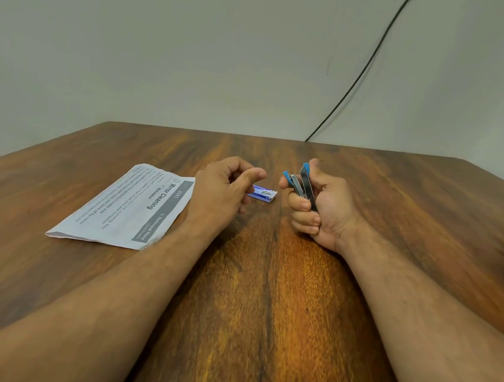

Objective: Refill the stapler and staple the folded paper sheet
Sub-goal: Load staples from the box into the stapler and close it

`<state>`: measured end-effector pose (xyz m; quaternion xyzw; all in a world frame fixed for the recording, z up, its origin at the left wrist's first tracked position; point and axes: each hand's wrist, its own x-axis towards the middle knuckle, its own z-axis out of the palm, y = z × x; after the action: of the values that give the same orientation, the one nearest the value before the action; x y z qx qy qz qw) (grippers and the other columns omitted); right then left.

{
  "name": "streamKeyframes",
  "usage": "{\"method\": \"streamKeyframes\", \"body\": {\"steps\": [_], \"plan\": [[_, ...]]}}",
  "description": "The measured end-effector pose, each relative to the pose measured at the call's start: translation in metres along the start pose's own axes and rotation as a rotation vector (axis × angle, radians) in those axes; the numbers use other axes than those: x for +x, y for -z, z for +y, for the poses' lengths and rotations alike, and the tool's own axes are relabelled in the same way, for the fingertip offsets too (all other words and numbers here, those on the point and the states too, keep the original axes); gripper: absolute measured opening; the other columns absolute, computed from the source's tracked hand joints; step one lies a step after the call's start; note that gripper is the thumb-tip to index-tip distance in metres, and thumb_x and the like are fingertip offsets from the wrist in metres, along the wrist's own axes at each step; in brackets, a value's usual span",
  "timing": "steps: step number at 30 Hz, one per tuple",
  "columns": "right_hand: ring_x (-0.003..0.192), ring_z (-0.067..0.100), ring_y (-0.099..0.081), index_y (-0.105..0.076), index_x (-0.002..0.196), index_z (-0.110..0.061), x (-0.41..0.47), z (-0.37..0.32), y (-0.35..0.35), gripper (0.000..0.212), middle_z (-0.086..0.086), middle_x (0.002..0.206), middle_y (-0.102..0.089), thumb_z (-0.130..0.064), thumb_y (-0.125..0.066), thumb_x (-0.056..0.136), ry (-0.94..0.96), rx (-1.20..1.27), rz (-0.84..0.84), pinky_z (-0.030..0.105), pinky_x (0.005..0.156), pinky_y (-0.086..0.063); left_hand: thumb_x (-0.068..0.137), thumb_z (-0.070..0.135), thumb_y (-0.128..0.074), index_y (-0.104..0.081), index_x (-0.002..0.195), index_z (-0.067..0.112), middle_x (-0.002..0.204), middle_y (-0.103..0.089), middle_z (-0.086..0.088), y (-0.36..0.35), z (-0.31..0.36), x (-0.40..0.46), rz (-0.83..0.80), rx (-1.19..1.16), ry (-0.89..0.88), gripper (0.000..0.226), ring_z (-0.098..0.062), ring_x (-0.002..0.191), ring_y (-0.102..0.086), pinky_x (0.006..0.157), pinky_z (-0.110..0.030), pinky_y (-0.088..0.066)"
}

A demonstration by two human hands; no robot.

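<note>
Wooden table (267,283): right hand (319,209) grips opened stapler (301,184) for loading; left hand (223,188) loosely curled, empty, over staple box (263,193); folded paper sheet (127,207) waiting left.

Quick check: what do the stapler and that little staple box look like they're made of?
Stapler, gripped in the right hand: shiny bare metal arms, probably steel, with matte blue tips, likely plastic. Staple box: printed blue-and-white cardboard by its look, though blurred.
</note>
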<state>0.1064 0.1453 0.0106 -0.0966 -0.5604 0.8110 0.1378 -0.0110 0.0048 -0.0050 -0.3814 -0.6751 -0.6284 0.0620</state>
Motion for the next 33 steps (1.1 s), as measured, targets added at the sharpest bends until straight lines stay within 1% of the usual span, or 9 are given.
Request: {"method": "streamKeyframes", "body": {"steps": [9,16,20,22,24,26,28,31,33], "plan": [[0.028,0.007,-0.023,-0.066,0.085,-0.006,-0.001,0.000,-0.002,0.066,-0.001,0.049,-0.035,-0.053,-0.024,0.106,-0.020,-0.027,0.013,0.015,0.032,-0.017,0.094,0.030,-0.071,-0.069,0.078,0.024,0.062,-0.065,0.004,-0.001,-0.003,0.000,-0.011,0.016,0.008,0.017,-0.008,0.050,-0.060,0.048,-0.022,-0.051],[0.029,0.008,-0.023,-0.065,0.085,-0.006,0.001,0.002,-0.004,0.061,-0.001,0.050,-0.035,-0.051,-0.030,0.106,0.019,-0.075,0.043,0.019,0.035,-0.016,0.094,0.028,-0.071,-0.070,0.077,0.024,0.060,-0.063,0.006,-0.001,-0.002,0.000,-0.014,0.015,0.019,0.017,-0.005,0.047,-0.057,0.046,-0.020,-0.048],[0.031,0.008,-0.024,-0.069,0.094,-0.006,0.003,0.006,-0.004,0.061,0.001,0.053,-0.039,-0.052,-0.030,0.106,0.049,-0.132,0.031,0.020,0.036,-0.016,0.093,0.026,-0.072,-0.070,0.076,0.025,0.057,-0.062,0.007,0.000,-0.001,-0.001,-0.010,0.014,0.020,0.018,-0.004,0.046,-0.056,0.045,-0.020,-0.047],[0.033,0.009,-0.027,-0.067,0.106,-0.003,0.004,0.010,-0.005,0.055,0.002,0.055,-0.045,-0.049,-0.036,0.104,0.094,-0.201,0.030,0.020,0.035,-0.020,0.093,0.027,-0.072,-0.069,0.075,0.027,0.058,-0.063,0.006,0.000,-0.001,-0.001,-0.006,0.032,0.020,0.019,-0.004,0.046,-0.056,0.046,-0.021,-0.048],[0.036,0.011,-0.030,-0.062,0.108,0.001,0.006,0.013,-0.005,0.044,0.005,0.057,-0.052,-0.039,-0.050,0.094,0.196,-0.304,0.054,0.021,0.037,-0.022,0.092,0.030,-0.073,-0.068,0.072,0.029,0.059,-0.064,0.004,-0.001,0.000,-0.001,0.027,0.066,0.019,0.020,-0.007,0.048,-0.057,0.049,-0.028,-0.051],[0.039,0.012,-0.036,-0.062,0.106,-0.009,0.006,0.016,-0.006,0.033,0.007,0.063,-0.058,-0.027,-0.055,0.080,0.285,-0.462,0.127,0.024,0.041,-0.027,0.090,0.034,-0.074,-0.070,0.074,0.028,0.060,-0.063,0.009,0.001,0.000,0.000,0.073,0.155,-0.004,0.019,-0.013,0.053,-0.060,0.056,-0.038,-0.057],[0.041,0.004,-0.046,-0.065,0.108,-0.016,0.006,0.018,-0.007,0.032,0.001,0.067,-0.064,-0.017,-0.060,0.077,0.334,-0.653,0.218,0.025,0.049,-0.033,0.090,0.037,-0.074,-0.071,0.078,0.024,0.062,-0.063,0.011,0.002,0.002,-0.001,0.102,0.229,-0.019,0.018,-0.014,0.059,-0.063,0.065,-0.041,-0.060],[0.058,-0.007,-0.059,-0.070,0.110,-0.019,0.007,0.019,-0.008,0.026,-0.008,0.084,-0.071,-0.014,-0.069,0.084,0.381,-0.831,0.304,0.013,0.057,-0.039,0.091,0.039,-0.073,-0.072,0.083,0.022,0.066,-0.064,0.013,0.004,0.005,-0.002,0.120,0.281,-0.001,0.018,-0.011,0.063,-0.065,0.068,-0.036,-0.060],[0.073,-0.005,-0.061,-0.071,0.111,-0.024,0.006,0.020,-0.010,0.026,-0.014,0.089,-0.070,-0.018,-0.072,0.086,0.423,-0.942,0.359,0.005,0.059,-0.041,0.091,0.038,-0.072,-0.072,0.083,0.022,0.067,-0.064,0.014,0.004,0.004,-0.001,0.138,0.321,-0.001,0.018,-0.009,0.063,-0.063,0.067,-0.031,-0.055]]}}
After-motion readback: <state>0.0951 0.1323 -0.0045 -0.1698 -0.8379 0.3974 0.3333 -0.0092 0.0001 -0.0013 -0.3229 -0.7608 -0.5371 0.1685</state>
